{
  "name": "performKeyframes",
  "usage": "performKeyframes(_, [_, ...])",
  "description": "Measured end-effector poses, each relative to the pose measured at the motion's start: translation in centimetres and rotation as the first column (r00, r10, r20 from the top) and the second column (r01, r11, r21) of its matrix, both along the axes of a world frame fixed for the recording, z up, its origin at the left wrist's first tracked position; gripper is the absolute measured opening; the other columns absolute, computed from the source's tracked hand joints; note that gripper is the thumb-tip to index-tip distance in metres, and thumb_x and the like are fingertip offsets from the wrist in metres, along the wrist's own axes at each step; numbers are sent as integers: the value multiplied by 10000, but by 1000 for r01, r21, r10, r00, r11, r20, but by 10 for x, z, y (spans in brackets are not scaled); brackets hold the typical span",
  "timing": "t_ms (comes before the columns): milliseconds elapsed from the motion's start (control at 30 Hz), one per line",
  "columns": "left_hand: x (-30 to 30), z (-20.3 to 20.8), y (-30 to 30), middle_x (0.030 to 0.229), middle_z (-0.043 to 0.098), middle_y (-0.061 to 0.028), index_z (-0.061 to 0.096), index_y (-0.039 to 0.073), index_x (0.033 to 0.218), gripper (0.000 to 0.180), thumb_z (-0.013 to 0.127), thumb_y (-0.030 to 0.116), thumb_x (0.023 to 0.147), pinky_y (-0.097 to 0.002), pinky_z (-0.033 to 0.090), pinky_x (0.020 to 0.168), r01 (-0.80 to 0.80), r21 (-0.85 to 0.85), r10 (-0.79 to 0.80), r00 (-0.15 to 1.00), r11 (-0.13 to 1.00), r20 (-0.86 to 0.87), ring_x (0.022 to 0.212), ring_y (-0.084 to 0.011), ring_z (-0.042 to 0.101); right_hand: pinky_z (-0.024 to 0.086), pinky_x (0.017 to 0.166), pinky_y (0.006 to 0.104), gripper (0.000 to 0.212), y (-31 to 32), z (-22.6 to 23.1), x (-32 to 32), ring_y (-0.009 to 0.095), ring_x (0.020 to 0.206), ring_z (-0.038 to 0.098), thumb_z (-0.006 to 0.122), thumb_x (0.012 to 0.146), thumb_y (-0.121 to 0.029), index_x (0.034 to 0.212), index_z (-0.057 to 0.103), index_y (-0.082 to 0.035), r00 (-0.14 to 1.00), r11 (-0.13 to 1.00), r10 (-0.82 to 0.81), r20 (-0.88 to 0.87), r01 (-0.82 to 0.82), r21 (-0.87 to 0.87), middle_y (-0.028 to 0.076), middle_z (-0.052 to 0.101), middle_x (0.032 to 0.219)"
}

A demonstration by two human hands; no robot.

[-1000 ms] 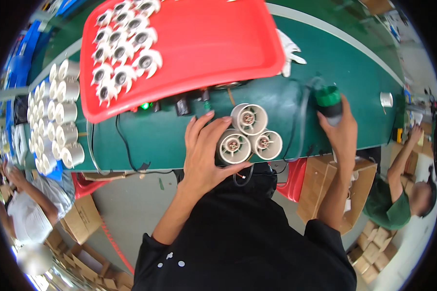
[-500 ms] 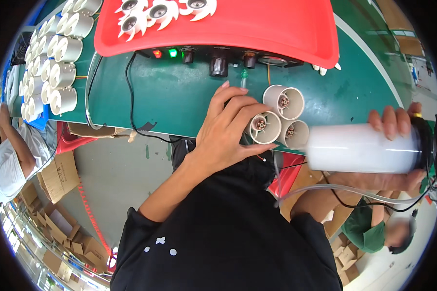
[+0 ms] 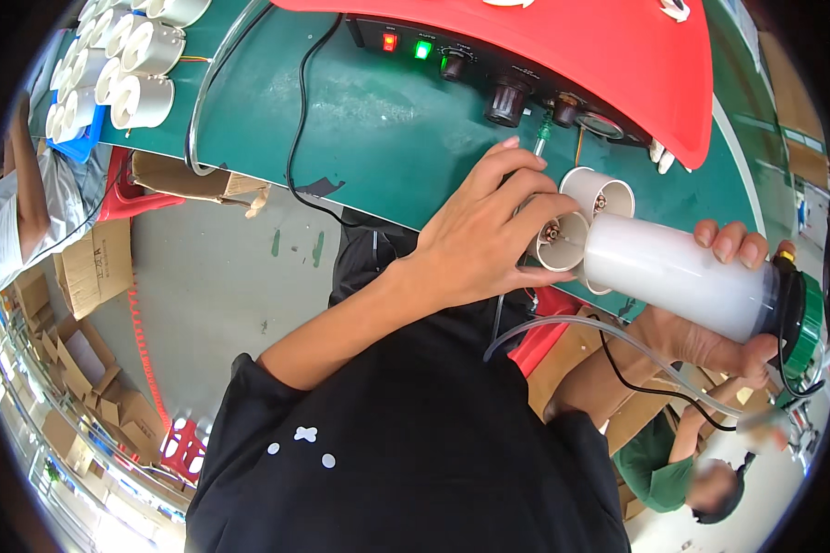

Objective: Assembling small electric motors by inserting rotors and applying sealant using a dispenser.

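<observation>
My left hand closes its fingers and thumb around a small off-white round housing. A copper-coloured part stands in the middle of that housing. My right hand grips a large dispensing syringe filled with white material, with a green cap at its rear end. The syringe lies nearly level, and its thin needle reaches into the housing near the copper part. Another such housing stands just behind, and a third is mostly hidden under the barrel.
Behind my hands is a black control box with lit switches and knobs, a red tray above it. Many white housings stand in a blue tray at far left. A clear hose and black cable trail from the syringe. Other people sit nearby.
The syringe has moved left and tilted, its needle now inside the housing my left hand holds. The whole view has shifted, with the bench items now further right and higher.
</observation>
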State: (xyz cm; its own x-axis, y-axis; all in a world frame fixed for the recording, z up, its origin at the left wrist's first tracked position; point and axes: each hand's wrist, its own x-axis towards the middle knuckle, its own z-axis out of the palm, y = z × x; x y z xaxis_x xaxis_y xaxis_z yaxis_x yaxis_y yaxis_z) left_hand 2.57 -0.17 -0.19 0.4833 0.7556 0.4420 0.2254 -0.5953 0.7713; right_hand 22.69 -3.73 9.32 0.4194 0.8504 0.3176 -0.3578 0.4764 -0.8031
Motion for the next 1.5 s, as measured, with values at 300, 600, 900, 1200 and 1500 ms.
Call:
performKeyframes(300, [1, 0, 0, 1069, 541, -95, 609, 82, 1121, 632, 883, 291, 591, -504, 354, 1125, -5, 16, 5, 1000, 1000, -4, 1158, -306, 469, 391, 856, 425, 837, -5, 1, 0, 244, 918, 473, 733, 658, -668, 1131, 499, -19, 992, 1000, 5, 123, -5, -3, 82, 492, 1032])
performKeyframes(600, [2, -1, -1, 1056, 568, -58, 647, 132, 1127, 635, 897, 311, 571, -500, 379, 1075, -12, -8, 12, 1000, 1000, 2, 1150, -316, 470, 399, 847, 439, 837, -6, 3, -4, 243, 911, 477, 720, 664, -669, 1131, 493, -13, 988, 1000, 11, 152, -13, 13, 76, 486, 1020])
performKeyframes(900, [2, -1, -1, 1055, 572, -58, 647, 131, 1127, 644, 900, 296, 558, -509, 369, 1084, -19, -12, 19, 1000, 1000, -2, 1157, -317, 473, 404, 848, 449, 826, -7, 7, -7, 245, 913, 481, 725, 655, -676, 1078, 477, -11, 985, 998, -55, 166, 57, -6, 81, 478, 1019])
performKeyframes(1200, [1, 0, 1, 1051, 578, -58, 644, 126, 1150, 663, 897, 291, 560, -513, 368, 1094, 1, -4, -1, 1000, 1000, -9, 1161, -310, 476, 406, 855, 469, 962, -9, 9, -3, 268, 920, 491, 707, 710, -688, 1300, 404, 9, 993, 993, -26, 112, 13, 120, 112, 486, 1076])
performKeyframes(1500, [5, 4, -3, 1086, 540, -29, 695, 347, 1166, 606, 859, 304, 584, -529, 389, 1080, 12, 110, 6, 987, 994, -163, 1121, -275, 476, 442, 906, 467, 922, -7, 10, 39, 291, 940, 548, 667, 683, -765, 1108, 553, 45, 979, 985, -163, 123, 155, 71, 155, 552, 996])
